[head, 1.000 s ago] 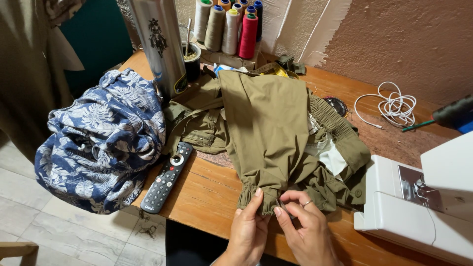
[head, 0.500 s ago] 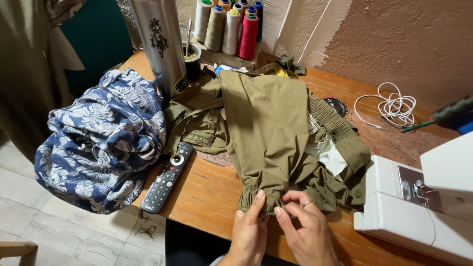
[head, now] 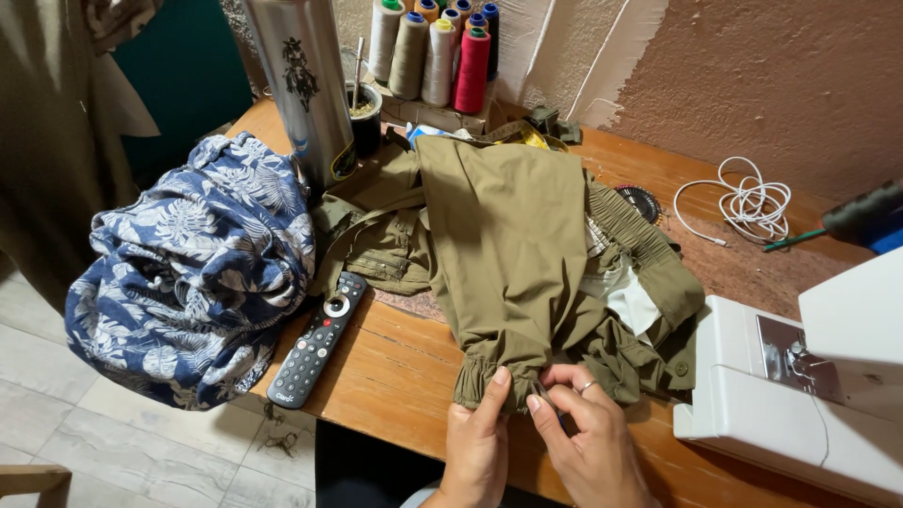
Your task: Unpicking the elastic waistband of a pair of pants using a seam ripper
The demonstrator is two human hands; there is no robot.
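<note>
Olive green trousers [head: 508,235] lie spread across a wooden table [head: 395,367], one leg pointing toward me with its gathered elastic cuff [head: 484,376] at the near edge. My left hand [head: 475,442] pinches the cuff from below, thumb on top of the fabric. My right hand [head: 588,433], with a ring on one finger, grips the same cuff just to the right. Both hands hold the hem close together.
A white sewing machine [head: 809,386] stands at the right. A black remote control [head: 318,339] lies beside a blue floral cloth [head: 193,273] hanging over the table's left edge. Thread cones [head: 433,52], a metal flask [head: 301,85] and a coiled white cable [head: 743,202] sit at the back.
My hands shifted very slightly on the cuff; the trousers and everything else on the table stay as they were.
</note>
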